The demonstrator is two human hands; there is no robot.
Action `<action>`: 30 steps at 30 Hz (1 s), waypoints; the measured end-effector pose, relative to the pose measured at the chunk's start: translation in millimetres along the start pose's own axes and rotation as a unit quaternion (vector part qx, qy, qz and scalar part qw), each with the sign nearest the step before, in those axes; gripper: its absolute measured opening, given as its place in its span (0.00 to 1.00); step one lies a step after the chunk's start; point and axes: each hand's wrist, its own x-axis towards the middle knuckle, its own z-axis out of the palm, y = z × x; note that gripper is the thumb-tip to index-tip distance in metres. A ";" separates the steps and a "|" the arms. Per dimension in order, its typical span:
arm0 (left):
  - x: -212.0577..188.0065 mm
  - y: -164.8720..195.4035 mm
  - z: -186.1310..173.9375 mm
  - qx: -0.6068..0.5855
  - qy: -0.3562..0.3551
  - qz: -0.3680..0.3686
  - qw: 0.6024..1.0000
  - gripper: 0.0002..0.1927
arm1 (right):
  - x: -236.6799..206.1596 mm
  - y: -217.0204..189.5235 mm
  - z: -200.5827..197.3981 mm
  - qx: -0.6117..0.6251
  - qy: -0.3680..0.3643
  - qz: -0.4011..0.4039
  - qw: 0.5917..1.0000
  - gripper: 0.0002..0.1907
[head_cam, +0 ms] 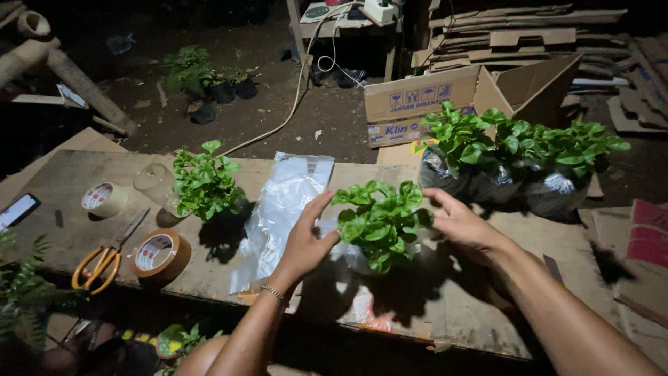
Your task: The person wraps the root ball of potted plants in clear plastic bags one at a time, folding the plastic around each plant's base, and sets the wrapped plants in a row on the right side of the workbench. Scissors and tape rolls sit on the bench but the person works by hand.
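Two tape rolls point(162, 255), scissors point(104, 259) lie left of the cupped seedling point(379, 223).

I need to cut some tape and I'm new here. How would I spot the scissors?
Start at the long wooden table and go to its left end. Near the front edge lie the scissors, just left of a brown tape roll. They alone have bright orange handles.

Pot under held seedling point(379, 223) hidden by leaves and hands. Phone point(17, 209) cut by left edge. Right forearm runs off bottom-right corner.
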 end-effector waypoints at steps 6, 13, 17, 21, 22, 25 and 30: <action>-2.5 -16.5 6.1 -0.048 0.001 -0.098 0.994 0.21 | 13.1 17.0 11.4 -0.137 0.005 -0.211 0.968 0.18; -10.5 -65.0 26.6 -0.138 0.043 -0.219 0.965 0.10 | 17.3 19.4 9.6 0.008 0.038 -0.023 0.999 0.06; -14.6 -39.1 8.8 0.069 0.007 -0.031 0.997 0.05 | 8.2 7.0 12.7 -0.080 0.008 -0.142 0.987 0.06; -15.5 11.6 -14.5 0.182 -0.043 0.049 0.981 0.08 | -11.6 -8.0 -0.2 -0.465 0.046 -0.356 0.809 0.18; -14.8 22.4 -17.7 0.213 -0.059 0.076 0.972 0.10 | -15.5 -10.6 -3.8 -0.518 0.022 -0.423 0.743 0.18; -13.5 41.7 -16.9 0.258 -0.074 0.164 0.949 0.22 | -18.3 -11.9 -4.8 -0.660 0.002 -0.504 0.557 0.10; -9.8 32.7 -0.4 0.359 -0.090 0.075 0.926 0.34 | -11.8 -9.8 5.5 -0.691 -0.021 -0.530 0.491 0.07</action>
